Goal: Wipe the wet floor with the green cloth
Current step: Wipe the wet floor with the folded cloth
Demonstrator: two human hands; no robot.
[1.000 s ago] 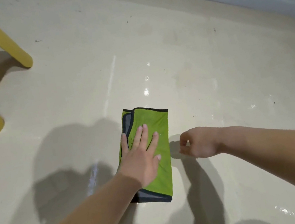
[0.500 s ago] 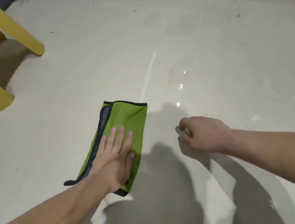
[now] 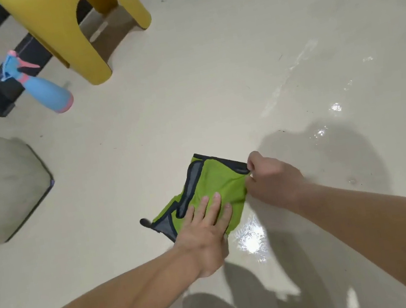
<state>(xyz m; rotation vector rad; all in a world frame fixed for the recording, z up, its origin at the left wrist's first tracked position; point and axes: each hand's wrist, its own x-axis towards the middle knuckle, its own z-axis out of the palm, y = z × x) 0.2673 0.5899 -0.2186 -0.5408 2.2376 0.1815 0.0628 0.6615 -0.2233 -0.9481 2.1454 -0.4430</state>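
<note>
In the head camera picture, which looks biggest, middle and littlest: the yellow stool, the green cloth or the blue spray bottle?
1. yellow stool, biggest, though its top is cut off
2. green cloth, partly under both hands and nearer the camera, so its rank is less sure
3. blue spray bottle, littlest

Cloth (image 3: pixel 214 187) on floor (image 3: pixel 212 85), stool (image 3: pixel 78 26) behind (spray bottle (image 3: pixel 43 86) leftward)

"Where does the camera sit?"
"There is one view, worn on the person's head. It tilts steeply down and forward at the floor (image 3: pixel 214 98), with both forearms reaching in from the bottom edge."

"How close is it?"
"Near: the left hand (image 3: pixel 205 236) and right hand (image 3: pixel 273 179) fill the lower middle. The wide lens bends the edges, and a yellow stool (image 3: pixel 84 31) sits at the top."
</note>
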